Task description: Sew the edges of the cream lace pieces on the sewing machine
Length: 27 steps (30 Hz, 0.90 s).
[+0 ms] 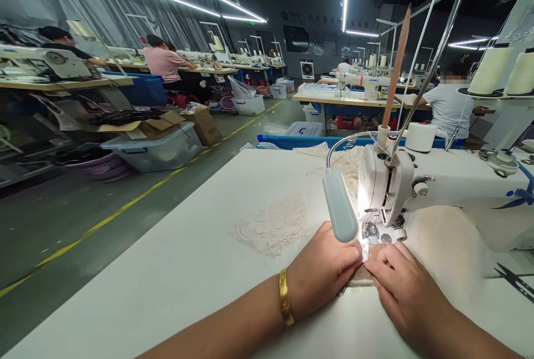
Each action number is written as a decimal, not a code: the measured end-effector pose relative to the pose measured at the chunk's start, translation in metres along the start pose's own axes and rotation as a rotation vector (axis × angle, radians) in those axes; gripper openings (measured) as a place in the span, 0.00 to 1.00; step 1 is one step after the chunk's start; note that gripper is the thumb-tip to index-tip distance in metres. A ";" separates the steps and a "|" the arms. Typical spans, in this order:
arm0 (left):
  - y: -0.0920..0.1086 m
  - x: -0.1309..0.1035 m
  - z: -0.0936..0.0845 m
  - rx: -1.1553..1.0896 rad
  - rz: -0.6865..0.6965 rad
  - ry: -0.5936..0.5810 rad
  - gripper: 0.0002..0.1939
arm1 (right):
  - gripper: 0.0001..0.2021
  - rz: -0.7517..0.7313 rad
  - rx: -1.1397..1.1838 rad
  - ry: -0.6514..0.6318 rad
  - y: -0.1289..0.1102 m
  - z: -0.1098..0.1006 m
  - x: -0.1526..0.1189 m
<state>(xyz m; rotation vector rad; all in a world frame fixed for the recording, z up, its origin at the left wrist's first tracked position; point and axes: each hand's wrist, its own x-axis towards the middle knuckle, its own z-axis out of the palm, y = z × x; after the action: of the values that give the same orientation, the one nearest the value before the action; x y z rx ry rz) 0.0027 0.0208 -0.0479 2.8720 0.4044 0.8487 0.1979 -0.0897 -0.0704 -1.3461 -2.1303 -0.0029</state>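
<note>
While hands (319, 270) (411, 286) hold fabric (362, 275), table edge (133, 253) well left

"JUKI" on a sewing machine (369, 84), "YING" on the back wall (273, 50)
The brand stands on the white machine right of centre; "YING" follows a round logo (285, 15) at upper centre, beside a row of Chinese characters (335, 19), faint and only partly legible. Print on the sheet (519, 22) at upper right is too small to read.
</note>
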 end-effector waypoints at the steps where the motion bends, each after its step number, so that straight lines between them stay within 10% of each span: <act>1: 0.001 0.000 0.001 0.000 0.017 0.002 0.16 | 0.13 0.003 0.000 -0.004 0.000 0.000 0.000; 27: 0.001 0.001 0.007 0.025 -0.032 -0.013 0.15 | 0.13 0.043 -0.079 -0.069 0.006 -0.002 0.010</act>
<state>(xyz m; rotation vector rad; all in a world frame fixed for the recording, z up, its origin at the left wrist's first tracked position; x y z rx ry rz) 0.0074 0.0197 -0.0527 2.8838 0.4609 0.8249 0.2004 -0.0796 -0.0661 -1.4572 -2.1779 -0.0244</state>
